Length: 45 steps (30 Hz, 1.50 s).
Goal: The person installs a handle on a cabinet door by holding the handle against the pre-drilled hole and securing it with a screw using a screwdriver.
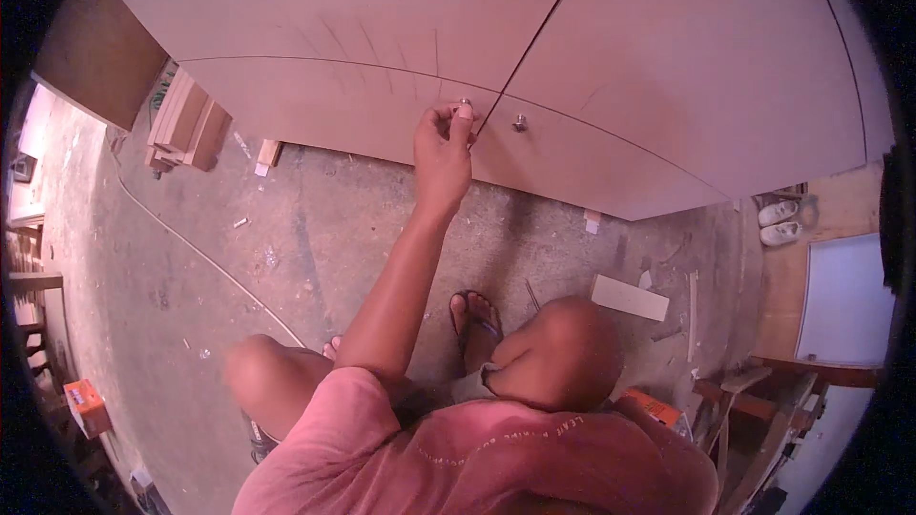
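My left hand (444,154) reaches forward to a large wooden cabinet front and pinches a small shiny metal knob (465,103) between thumb and fingertips. That knob is on a lower panel (334,105), just left of the dark gap between two panels. A second metal knob (520,122) stands out from the panel on the right of the gap, untouched. Dark pencil-like strokes (370,43) mark the wood above and left of my hand. My right hand is out of view.
Stacked wood pieces (186,124) lie left of the cabinet. On the concrete floor (239,257) are a cable (191,243), scraps and a pale board (630,298). Orange boxes (88,408) sit on both sides of me. White shoes (780,222) are at right.
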Motion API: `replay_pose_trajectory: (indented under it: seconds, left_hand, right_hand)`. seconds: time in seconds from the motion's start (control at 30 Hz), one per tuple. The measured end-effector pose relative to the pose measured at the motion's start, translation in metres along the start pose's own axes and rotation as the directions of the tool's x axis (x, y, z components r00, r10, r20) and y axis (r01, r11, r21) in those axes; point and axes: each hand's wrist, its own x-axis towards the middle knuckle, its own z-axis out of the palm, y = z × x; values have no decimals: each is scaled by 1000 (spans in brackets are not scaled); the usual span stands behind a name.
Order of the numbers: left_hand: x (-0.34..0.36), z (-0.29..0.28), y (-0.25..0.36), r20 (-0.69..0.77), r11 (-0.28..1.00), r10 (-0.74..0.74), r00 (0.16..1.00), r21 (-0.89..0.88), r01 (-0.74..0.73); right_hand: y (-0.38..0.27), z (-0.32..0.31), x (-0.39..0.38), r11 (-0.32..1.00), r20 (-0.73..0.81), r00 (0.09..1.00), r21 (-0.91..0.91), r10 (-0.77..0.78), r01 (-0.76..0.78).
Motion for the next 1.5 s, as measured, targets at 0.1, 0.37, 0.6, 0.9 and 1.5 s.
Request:
replay_pose_trajectory:
  seconds: [0.1, 0.37, 0.6, 0.9, 1.5]
  left_hand:
    - [1, -1, -3, 8, 997, -14, 1000, -71, 15]
    - [4, -7, -12, 8, 998, -32, 999, -56, 33]
    - [-12, -29, -21, -35, 991, -132, 991, -21, 131]
    - [4, -41, 0, -55, 987, -137, 989, -88, 132]
    - [-8, -135, -14, -261, 854, -385, 885, -463, 235]
  right_hand:
    - [-5, 1, -4, 990, -45, 997, -130, -67, 60]
    - [-175, -82, 59, 496, -232, 484, -682, -844, 538]
    - [-336, -100, 76, 314, -218, 227, -641, -949, 700]
    - [-352, -81, 76, 559, -438, 384, -398, -813, 727]
    - [-367, -74, 27, 635, -303, 590, -586, -748, 504]
